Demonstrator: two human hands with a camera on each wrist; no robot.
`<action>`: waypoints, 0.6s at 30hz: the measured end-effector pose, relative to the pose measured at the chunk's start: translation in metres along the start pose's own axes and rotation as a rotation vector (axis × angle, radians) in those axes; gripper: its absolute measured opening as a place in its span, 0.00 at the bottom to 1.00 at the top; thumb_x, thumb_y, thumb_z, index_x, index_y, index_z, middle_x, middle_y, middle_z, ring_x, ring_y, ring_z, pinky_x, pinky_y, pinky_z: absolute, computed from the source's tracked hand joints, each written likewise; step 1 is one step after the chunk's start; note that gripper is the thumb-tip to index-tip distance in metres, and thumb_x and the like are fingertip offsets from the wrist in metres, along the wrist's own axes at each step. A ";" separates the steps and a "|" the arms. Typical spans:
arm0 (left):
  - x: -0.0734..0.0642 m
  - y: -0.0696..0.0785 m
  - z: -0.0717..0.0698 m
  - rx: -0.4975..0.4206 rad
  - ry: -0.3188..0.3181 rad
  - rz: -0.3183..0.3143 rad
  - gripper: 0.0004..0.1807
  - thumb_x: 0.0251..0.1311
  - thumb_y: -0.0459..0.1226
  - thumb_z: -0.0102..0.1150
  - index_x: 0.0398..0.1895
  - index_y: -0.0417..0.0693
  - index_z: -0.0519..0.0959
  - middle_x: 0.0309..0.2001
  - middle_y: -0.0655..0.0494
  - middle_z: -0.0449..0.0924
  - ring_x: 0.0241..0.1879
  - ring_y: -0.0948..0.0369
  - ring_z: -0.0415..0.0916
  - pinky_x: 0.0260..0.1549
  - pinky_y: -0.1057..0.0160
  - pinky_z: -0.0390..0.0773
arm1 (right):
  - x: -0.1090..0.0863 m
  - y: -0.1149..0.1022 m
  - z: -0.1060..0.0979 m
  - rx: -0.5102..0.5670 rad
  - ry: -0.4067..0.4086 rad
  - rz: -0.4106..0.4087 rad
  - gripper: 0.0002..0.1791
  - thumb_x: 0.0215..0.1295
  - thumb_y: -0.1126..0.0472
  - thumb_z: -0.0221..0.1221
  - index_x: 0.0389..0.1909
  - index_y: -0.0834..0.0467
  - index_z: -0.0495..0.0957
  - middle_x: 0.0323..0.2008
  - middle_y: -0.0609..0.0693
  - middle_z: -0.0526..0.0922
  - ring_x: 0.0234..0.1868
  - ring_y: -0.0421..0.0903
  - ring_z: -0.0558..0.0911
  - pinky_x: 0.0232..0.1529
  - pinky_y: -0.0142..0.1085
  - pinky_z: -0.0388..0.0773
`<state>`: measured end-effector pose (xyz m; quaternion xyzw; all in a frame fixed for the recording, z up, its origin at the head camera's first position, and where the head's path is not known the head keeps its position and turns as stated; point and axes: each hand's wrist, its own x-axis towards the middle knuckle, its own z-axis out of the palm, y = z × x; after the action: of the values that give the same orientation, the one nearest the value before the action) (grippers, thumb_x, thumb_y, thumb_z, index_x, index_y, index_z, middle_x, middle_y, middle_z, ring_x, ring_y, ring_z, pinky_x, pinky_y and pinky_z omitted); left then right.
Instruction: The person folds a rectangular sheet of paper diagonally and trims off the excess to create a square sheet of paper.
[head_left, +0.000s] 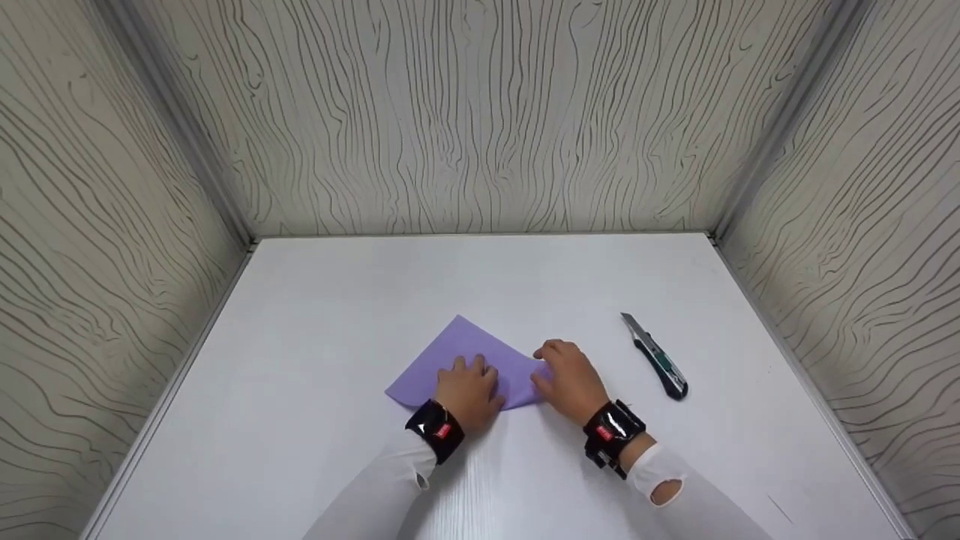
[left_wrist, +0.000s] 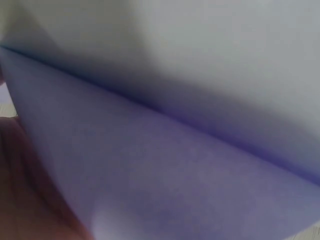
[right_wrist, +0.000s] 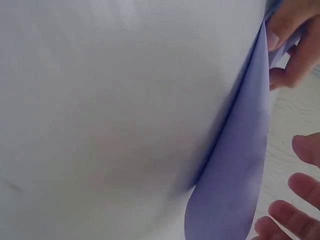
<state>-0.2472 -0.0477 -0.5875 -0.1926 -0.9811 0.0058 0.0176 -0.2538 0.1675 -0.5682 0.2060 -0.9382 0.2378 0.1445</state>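
A folded sheet of purple paper (head_left: 450, 346) lies on the white table. My left hand (head_left: 466, 394) rests on its middle, fingers spread over the top and the thumb near the lower edge. At the paper's right corner is my right hand (head_left: 574, 381), thumb and forefinger apart on either side of it. In the right wrist view the right fingers (right_wrist: 295, 220) are spread beside the purple paper (right_wrist: 230, 170), and the paper rises off the table there. The left wrist view shows the purple paper (left_wrist: 150, 165) close up, partly covering a hand (left_wrist: 25, 185).
A utility knife (head_left: 655, 357) with a green and black handle lies right of the right hand, its blade end pointing away. Wood-patterned panels (head_left: 480, 120) enclose the white table (head_left: 337, 292) at the back and sides. Black bands (head_left: 613, 433) circle both wrists.
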 end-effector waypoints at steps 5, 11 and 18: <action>0.000 0.000 0.000 0.017 0.004 -0.001 0.32 0.76 0.62 0.56 0.70 0.53 0.80 0.71 0.47 0.79 0.62 0.43 0.80 0.48 0.38 0.87 | -0.004 -0.018 0.014 -0.077 -0.110 -0.024 0.15 0.67 0.59 0.74 0.50 0.64 0.87 0.53 0.63 0.88 0.57 0.63 0.86 0.62 0.55 0.85; -0.003 0.001 -0.002 0.017 0.016 0.004 0.32 0.75 0.61 0.57 0.71 0.53 0.80 0.72 0.47 0.78 0.64 0.43 0.79 0.50 0.37 0.87 | -0.004 -0.021 0.035 -0.245 -0.172 -0.087 0.20 0.70 0.55 0.70 0.53 0.66 0.86 0.57 0.65 0.87 0.58 0.63 0.87 0.62 0.56 0.84; -0.001 0.001 0.002 0.027 0.023 0.007 0.32 0.74 0.62 0.58 0.71 0.54 0.80 0.72 0.48 0.78 0.64 0.43 0.79 0.50 0.38 0.87 | -0.008 -0.013 0.043 -0.306 -0.235 -0.132 0.31 0.75 0.45 0.66 0.64 0.67 0.82 0.65 0.68 0.83 0.66 0.66 0.83 0.66 0.56 0.83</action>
<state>-0.2458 -0.0474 -0.5898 -0.1956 -0.9800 0.0169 0.0314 -0.2485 0.1378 -0.6028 0.2691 -0.9582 0.0567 0.0789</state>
